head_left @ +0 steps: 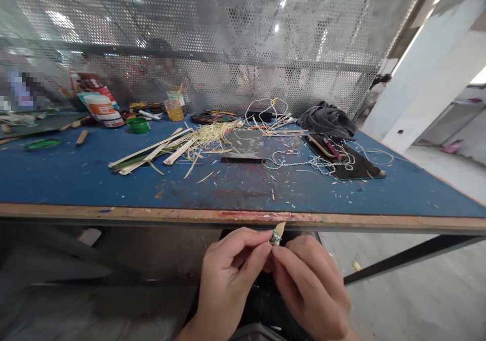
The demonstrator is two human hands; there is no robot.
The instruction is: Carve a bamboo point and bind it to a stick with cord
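Just in front of the table edge, above my lap, my left hand (233,275) pinches a small pale piece with a pointed, leaf-shaped tip (280,228), which looks like wood or bamboo. Green-and-white cord (275,238) is wound around it below the tip. My right hand (309,283) is closed against the same piece from the other side, its thumb and fingertips at the lower end of the winding. The lower part of the piece is hidden by my fingers. Similar twisted cord (290,163) lies loose on the blue table (94,186).
Bamboo strips (152,154) and thin shavings (212,136) lie mid-table beside a dark flat plate (245,146). To the right are a black board (357,166) and a grey cloth (328,121). A white-and-orange tub (102,111) and a cup (174,109) stand at the back left.
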